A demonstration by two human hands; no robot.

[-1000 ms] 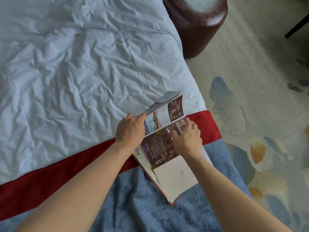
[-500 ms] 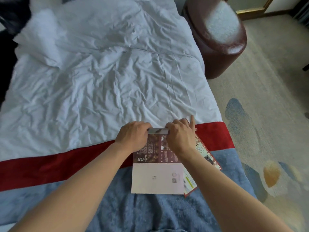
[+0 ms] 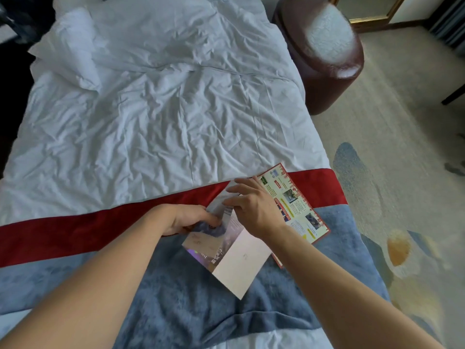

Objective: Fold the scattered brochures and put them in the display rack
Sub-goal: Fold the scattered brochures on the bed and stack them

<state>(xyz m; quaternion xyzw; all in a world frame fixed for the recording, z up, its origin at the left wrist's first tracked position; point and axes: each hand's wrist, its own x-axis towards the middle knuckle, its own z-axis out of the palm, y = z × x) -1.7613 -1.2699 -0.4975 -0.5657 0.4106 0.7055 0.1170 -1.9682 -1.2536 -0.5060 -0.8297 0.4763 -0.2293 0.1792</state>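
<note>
Two bare hands at work on a brochure (image 3: 236, 260) at the foot of a bed, seen from above. Left hand (image 3: 187, 219) curled over the brochure's near-left edge, fingers bent and closed on the paper where a dark printed panel shows; thumb hidden beneath, so the exact pinch cannot be told. Right hand (image 3: 254, 206) laid across the upper part of the same brochure, fingers (image 3: 237, 188) loosely spread and reaching toward the far corner of a pale flap, palm down on the sheet rather than gripping it. Brochure partly folded, a crease running down its middle: glossy purple-tinted panel on the left, plain white panel on the right, near corner pointing toward the camera and lying on a blue blanket (image 3: 176, 306). Second brochure (image 3: 297, 210), red-bordered with yellow and green printed blocks and small photos, flat and unfolded just to the right, partly tucked under the right wrist and the white panel, its far corner overlapping the red band (image 3: 75, 235) that crosses the bed. Rumpled white duvet (image 3: 151, 109) beyond the band, a pillow (image 3: 68, 54) at the far left. Dark red leather stool (image 3: 324, 49) with a pale fleecy top standing on the carpet (image 3: 402, 159) beside the bed, patterned with blue and orange patches. Motion blur softening the print on both brochures; text unreadable.
</note>
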